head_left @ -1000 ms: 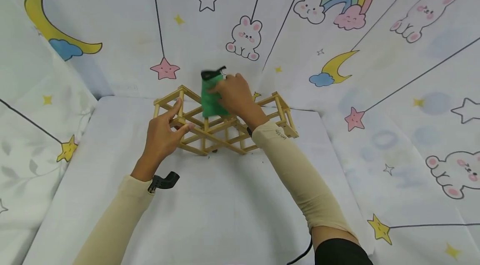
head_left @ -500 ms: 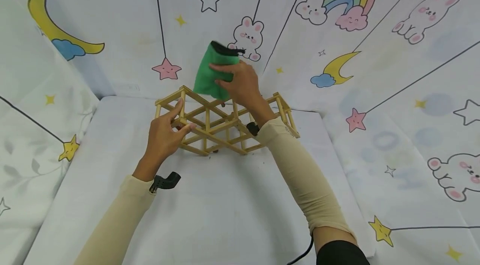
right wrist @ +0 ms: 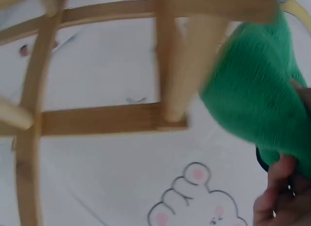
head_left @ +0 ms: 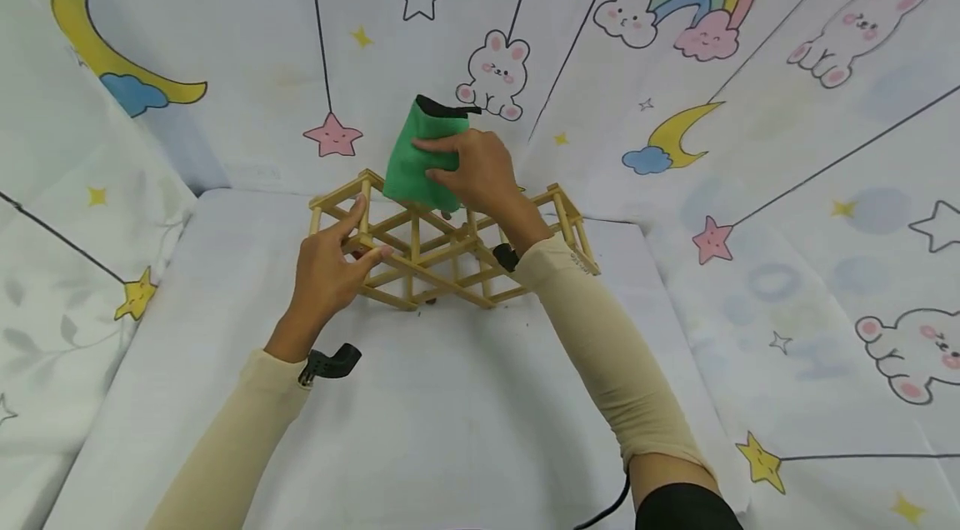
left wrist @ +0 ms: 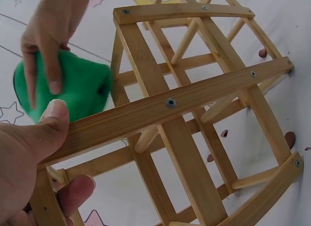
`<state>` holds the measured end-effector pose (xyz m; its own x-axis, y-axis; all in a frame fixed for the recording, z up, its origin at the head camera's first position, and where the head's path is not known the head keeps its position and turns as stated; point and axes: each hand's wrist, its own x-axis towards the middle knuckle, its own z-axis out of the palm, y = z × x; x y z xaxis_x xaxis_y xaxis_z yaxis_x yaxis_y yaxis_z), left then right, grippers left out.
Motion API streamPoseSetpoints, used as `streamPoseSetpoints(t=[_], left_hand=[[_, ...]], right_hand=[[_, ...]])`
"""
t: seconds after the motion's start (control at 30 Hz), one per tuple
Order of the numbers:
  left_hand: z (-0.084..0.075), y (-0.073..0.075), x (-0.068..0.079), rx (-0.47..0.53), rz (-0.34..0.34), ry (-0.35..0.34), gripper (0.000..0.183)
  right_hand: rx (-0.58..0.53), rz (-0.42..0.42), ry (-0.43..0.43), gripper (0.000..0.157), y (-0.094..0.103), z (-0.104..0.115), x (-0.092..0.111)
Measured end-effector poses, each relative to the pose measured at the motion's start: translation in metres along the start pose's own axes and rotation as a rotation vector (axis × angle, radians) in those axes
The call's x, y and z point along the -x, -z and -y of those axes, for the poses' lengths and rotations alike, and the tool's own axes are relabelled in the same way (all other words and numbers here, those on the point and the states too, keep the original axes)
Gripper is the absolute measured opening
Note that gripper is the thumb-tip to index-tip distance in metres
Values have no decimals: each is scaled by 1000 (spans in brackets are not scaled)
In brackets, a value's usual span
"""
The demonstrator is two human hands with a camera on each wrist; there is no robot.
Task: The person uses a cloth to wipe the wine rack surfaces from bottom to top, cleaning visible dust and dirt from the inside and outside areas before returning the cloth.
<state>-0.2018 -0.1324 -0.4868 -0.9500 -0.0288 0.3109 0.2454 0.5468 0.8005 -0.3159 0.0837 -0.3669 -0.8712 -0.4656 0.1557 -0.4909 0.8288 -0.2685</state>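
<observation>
A slatted wooden lattice rack [head_left: 450, 247], held together with dowels and screws, stands on the white table [head_left: 420, 413]. My left hand [head_left: 330, 267] grips its left end, thumb over a slat and a fingertip below it in the left wrist view. Above the rack's back left part, my right hand [head_left: 487, 167] holds a green cloth [head_left: 427, 163] with a black edge and a short black tail at the top. Its lower edge overlaps the rack's upper slats in the head view. The right wrist view shows fingers [right wrist: 282, 172] around the cloth, beside a rack corner.
Several small brown bits [left wrist: 290, 138] lie near the rack's base. A white backdrop [head_left: 247, 55] printed with stars, moons and rabbits rises behind and beside the table. A black cable [head_left: 607, 507] hangs by the right elbow.
My right hand has lifted the green cloth up off the rack's middle, then lowered it slightly. My left hand has kept its grip, and the rack has stayed in place.
</observation>
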Motion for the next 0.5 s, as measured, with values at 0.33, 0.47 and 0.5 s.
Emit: streamPoseSetpoints(t=[0.33, 0.47, 0.5], left_hand=[[-2, -9, 7, -28, -56, -25, 87], [-3, -13, 10, -43, -105, -44, 88], [-3, -13, 11, -42, -112, -46, 89]], right_hand=[[-50, 84, -54, 42, -15, 11, 14], [-238, -97, -182, 46, -33, 32, 21], [-253, -90, -215, 47, -40, 37, 23]])
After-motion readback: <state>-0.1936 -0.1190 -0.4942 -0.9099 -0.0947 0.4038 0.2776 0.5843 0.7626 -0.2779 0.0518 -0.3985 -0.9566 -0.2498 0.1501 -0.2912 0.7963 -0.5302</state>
